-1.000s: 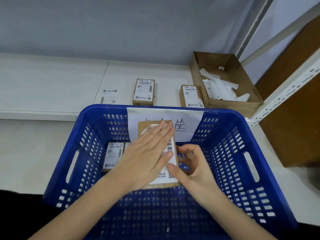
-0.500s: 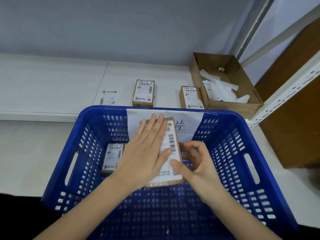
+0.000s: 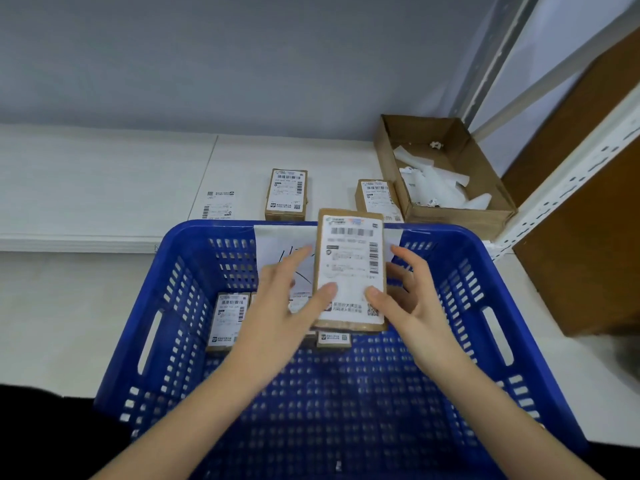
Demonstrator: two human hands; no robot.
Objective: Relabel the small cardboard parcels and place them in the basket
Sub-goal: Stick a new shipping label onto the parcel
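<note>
Cardboard parcel (image 3: 350,271) is held above the basket (image 3: 502,341) near its far rim, long axis running toward that rim. Left hand (image 3: 280,303) and right hand (image 3: 408,299) pinch opposite long edges, equally near.

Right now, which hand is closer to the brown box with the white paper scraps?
Right. The right hand is below-left of the scrap box; the left hand is farther left, across the held parcel.

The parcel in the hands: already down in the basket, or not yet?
Not yet. Both hands hold the parcel above the basket, its top edge past the far rim.
</note>
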